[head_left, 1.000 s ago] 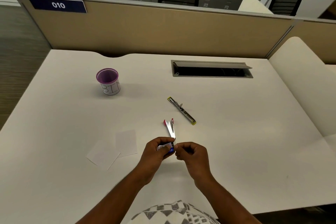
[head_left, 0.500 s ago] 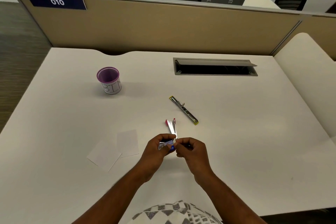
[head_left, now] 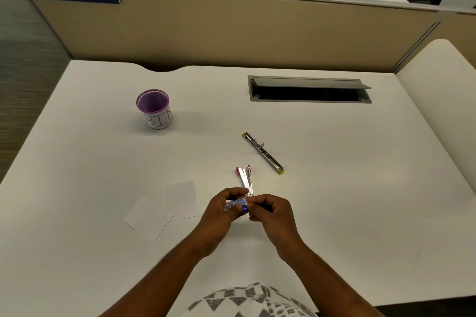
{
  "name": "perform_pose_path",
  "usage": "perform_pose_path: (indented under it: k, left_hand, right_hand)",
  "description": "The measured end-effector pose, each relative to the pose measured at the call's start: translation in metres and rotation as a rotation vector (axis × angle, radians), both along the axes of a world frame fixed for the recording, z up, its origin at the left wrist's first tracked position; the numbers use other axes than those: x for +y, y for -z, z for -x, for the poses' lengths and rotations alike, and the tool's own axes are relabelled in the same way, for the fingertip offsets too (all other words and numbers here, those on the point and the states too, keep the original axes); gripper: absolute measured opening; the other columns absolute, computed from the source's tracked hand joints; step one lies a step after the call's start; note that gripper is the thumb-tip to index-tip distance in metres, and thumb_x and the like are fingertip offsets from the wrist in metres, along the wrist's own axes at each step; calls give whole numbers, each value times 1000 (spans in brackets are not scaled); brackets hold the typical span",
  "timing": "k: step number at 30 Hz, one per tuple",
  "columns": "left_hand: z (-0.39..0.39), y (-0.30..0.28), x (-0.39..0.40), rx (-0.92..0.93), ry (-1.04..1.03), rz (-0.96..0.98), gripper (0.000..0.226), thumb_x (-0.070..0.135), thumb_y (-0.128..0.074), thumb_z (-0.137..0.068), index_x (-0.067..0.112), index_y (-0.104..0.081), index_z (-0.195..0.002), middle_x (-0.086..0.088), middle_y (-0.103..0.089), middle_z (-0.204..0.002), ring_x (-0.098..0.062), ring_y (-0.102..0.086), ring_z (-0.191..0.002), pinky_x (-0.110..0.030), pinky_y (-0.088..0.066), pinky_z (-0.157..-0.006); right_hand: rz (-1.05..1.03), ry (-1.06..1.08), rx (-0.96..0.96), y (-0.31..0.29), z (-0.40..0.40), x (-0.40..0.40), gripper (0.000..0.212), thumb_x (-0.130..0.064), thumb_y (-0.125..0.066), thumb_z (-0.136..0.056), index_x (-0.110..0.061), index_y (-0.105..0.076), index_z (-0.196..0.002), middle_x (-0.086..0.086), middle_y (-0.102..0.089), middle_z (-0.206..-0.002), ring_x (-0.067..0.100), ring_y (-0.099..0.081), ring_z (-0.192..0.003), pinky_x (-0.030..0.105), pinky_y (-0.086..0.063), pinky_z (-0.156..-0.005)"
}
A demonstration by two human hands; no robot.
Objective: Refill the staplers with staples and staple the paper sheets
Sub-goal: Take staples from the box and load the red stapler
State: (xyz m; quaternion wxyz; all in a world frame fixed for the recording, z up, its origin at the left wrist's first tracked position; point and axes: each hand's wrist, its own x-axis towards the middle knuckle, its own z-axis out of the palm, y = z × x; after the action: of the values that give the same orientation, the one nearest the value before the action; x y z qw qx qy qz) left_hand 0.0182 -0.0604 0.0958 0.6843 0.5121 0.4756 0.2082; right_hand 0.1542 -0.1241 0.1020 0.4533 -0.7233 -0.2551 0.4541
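A small blue and white staple box (head_left: 237, 205) sits between my two hands near the table's front middle. My left hand (head_left: 221, 210) grips the box. My right hand (head_left: 271, 211) pinches at the box's right end with curled fingers. Just beyond the hands lies a red stapler (head_left: 245, 179), hinged open, with its metal rails showing. Farther right lies a yellow stapler (head_left: 262, 152), opened out flat. Two white paper sheets (head_left: 164, 210) overlap on the table left of my hands.
A purple cup (head_left: 154, 108) labelled BIN stands at the back left of the white table (head_left: 360, 188). A cable tray slot (head_left: 309, 90) with a raised lid is set into the back right. A beige partition (head_left: 231, 28) closes the far edge.
My hands stay together on the staple box, with only slight finger movement. The staplers and sheets have not moved.
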Motion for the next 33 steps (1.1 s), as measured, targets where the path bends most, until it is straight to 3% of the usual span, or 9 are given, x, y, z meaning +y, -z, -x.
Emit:
perform_pose_path:
  k: [4,7,11,12,17,20,25,28,33]
  left_hand:
    - [1,4,5,-20,-19,36,32,4,-63,-95,13,-63,-126,-6,-64,-126,-27,-61,-121,-44,-52,-105]
    - [-1,7,10,-35,-42,63,31,4,-62,-96,13,-63,-125,-8,-64,-127,-26,-62,-120,-42,-53,-104]
    - [-2,9,23,-37,-47,87,32,-4,-57,-96,10,-62,-125,-12,-64,-124,-29,-63,-117,-45,-54,-103]
    - [-2,9,27,-26,-40,84,33,-4,-57,-97,11,-61,-126,-12,-64,-124,-29,-63,-117,-45,-54,-103]
    - [-3,9,38,2,-20,83,35,-3,-57,-96,10,-59,-129,-11,-62,-126,-28,-61,-120,-44,-53,-104]
    - [-8,9,41,4,-30,88,34,0,-59,-96,11,-58,-128,-11,-61,-129,-27,-61,-119,-42,-53,-104]
    - [-8,14,50,23,-63,100,37,2,-62,-95,10,-58,-131,-11,-61,-128,-27,-61,-119,-43,-53,-104]
    - [-7,18,59,3,-92,126,35,2,-64,-93,13,-60,-127,-11,-61,-126,-27,-62,-118,-42,-54,-103]
    - [-13,26,82,-109,-161,163,33,1,-63,-94,14,-62,-124,-10,-63,-120,-24,-64,-115,-34,-56,-99]
  right_hand:
    - [-22,-83,-148,4,0,2,15,-9,-73,-90,-21,-79,-97,-6,-78,-90,15,-74,-83,24,-61,-77]
    - [-15,-50,-169,5,2,9,15,-8,-74,-90,-20,-79,-98,-5,-79,-88,15,-74,-80,24,-61,-73]
    - [74,77,215,2,-6,25,16,-3,-72,-89,-16,-81,-89,5,-78,-78,17,-70,-67,26,-60,-65]
    - [80,64,224,4,-8,29,15,-3,-73,-89,-16,-81,-88,6,-78,-78,17,-69,-67,26,-60,-65]
    - [3,-49,-228,13,-2,37,23,-8,-74,-89,-31,-75,-87,-10,-76,-79,5,-72,-73,16,-57,-65]
    - [1,-31,-255,16,1,40,23,-8,-73,-89,-31,-74,-91,-11,-77,-84,8,-73,-75,23,-62,-70]
    - [-62,-140,-329,20,-2,44,17,-9,-74,-90,-21,-78,-102,-7,-77,-92,9,-73,-78,23,-60,-74]
    - [-44,-224,-289,21,-13,56,18,-10,-75,-90,-16,-79,-106,-3,-78,-95,11,-73,-81,26,-61,-77]
    - [-11,-190,-90,22,-22,94,8,-19,-79,-88,-22,-74,-94,-4,-77,-92,15,-74,-89,35,-62,-84]
